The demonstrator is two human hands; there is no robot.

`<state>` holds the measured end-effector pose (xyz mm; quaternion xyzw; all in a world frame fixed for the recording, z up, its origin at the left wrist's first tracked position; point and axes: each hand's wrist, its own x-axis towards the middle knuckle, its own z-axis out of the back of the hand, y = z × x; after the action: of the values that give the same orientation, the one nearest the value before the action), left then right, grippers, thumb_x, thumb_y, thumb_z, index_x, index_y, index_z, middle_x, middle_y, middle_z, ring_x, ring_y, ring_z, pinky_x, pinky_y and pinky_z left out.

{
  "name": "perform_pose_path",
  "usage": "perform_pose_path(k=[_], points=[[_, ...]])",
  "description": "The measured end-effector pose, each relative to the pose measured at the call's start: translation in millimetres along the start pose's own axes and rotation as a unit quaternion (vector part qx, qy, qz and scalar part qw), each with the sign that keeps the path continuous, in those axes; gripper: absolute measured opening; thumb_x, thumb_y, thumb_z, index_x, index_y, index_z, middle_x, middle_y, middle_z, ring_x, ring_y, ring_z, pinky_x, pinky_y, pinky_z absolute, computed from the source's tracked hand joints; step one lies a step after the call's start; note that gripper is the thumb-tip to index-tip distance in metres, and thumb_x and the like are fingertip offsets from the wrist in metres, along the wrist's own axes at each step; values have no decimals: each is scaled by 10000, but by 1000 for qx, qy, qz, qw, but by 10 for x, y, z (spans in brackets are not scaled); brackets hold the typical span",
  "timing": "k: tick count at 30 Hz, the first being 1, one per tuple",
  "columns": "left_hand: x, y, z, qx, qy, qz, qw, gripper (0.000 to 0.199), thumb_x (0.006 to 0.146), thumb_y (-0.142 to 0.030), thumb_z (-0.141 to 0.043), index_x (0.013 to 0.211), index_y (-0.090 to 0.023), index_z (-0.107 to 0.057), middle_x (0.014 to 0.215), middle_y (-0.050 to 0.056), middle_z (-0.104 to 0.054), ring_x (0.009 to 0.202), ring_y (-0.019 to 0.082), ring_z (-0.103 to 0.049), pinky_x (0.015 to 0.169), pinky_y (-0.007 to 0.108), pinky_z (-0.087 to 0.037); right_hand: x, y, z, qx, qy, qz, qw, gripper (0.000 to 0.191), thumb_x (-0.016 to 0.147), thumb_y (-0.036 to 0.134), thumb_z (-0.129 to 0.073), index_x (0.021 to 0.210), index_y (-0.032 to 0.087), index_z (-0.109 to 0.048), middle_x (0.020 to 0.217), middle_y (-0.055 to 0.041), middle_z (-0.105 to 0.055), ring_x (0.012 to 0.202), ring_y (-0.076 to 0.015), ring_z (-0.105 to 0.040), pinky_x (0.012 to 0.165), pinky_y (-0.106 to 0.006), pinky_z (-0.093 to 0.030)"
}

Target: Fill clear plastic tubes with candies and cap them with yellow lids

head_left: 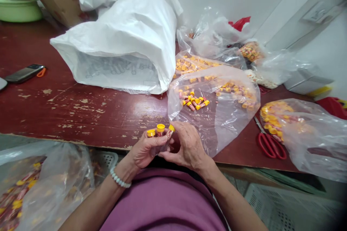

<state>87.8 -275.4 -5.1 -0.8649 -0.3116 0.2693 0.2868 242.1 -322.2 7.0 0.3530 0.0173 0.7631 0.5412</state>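
Yellow-capped small tubes (160, 130) stand in my left hand (146, 148), whose fingers are wrapped round them at the table's front edge. My right hand (188, 146) closes its fingertips on another yellow-capped tube (170, 131), tilted beside the others. Behind my hands, a clear plastic bag (235, 124) lies open with a small pile of filled, yellow-capped tubes (195, 101) at its mouth. To its left, a large white sack (138, 25) gapes toward me, with clear tubes (116, 66) showing inside. The lower ends of the held tubes are partly hidden by my fingers.
Red-handled scissors (271, 146) lie right of the clear bag, beside another bag of yellow-capped tubes (276, 117). A phone (25, 73) and a green basin (20, 9) are at the left. Below the table are a bag of tubes (18, 195) and a crate (282, 202).
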Motion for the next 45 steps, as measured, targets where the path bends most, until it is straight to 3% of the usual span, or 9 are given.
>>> perform_pose_path(k=[4,10,15,18,27,31,35,39,45], points=[[11,26,0,-43,-4,29,999,198,673,-95,-730,867,-123,-703,788,39,-685,702,139,-637,687,265,-521,16,-16,7,32,-20,26,999,589,647,426,-696,1138,157,-512,1080,-113,-631,994,-241,-584,864,-379,-474],[17,-42,-40,-62,-14,5,998,178,651,-85,-737,823,-118,-703,747,30,-682,646,128,-633,629,238,-528,66,-19,-16,42,-26,32,998,565,664,449,-708,1131,186,-531,1038,-96,-655,961,-244,-612,856,-384,-490],[3,-126,-3,-77,-13,27,997,176,674,-121,-717,846,-87,-696,748,64,-682,622,149,-639,615,259,-531,76,40,-45,135,29,-31,990,892,685,488,-738,1391,179,-288,1364,-146,-462,1242,-251,-467,1023,-394,-418],[-6,-83,68,-92,-13,44,995,175,713,-151,-688,877,-89,-693,789,74,-687,634,166,-654,631,288,-541,53,32,-91,130,37,-30,990,1012,643,508,-764,1425,176,-216,1386,-160,-427,1258,-275,-440,1033,-433,-403],[-100,15,216,-106,-18,33,994,179,715,-159,-672,876,-81,-673,789,70,-677,595,165,-660,528,245,-503,72,5,-247,96,44,36,994,711,695,436,-731,1288,180,-434,1137,-116,-622,1015,-261,-583,864,-409,-482],[-202,1,258,-108,-25,12,994,197,691,-191,-697,862,-98,-671,762,56,-667,588,167,-651,552,267,-501,127,132,-314,60,82,54,993,788,699,472,-709,1342,158,-378,1318,-155,-505,1187,-303,-473,970,-465,-402],[-226,29,202,-96,-94,-59,989,226,611,-58,-689,824,-130,-675,721,16,-646,624,119,-603,635,245,-476,184,248,-382,33,118,87,989,933,688,572,-669,1409,126,-277,1435,-181,-374,1291,-345,-347,1017,-519,-320],[-213,57,123,-43,-126,-89,987,250,508,15,-620,707,-129,-665,665,-8,-607,589,94,-533,592,222,-411,197,224,-418,57,152,112,980,679,707,558,-661,1253,193,-486,1276,-135,-541,1142,-321,-487,931,-479,-381],[-287,132,194,-41,-116,-88,989,190,463,-28,-650,631,-117,-655,605,2,-588,579,108,-521,593,237,-421,131,234,-572,100,122,158,975,592,714,476,-694,1198,191,-509,1074,-113,-632,960,-274,-572,833,-419,-448]])
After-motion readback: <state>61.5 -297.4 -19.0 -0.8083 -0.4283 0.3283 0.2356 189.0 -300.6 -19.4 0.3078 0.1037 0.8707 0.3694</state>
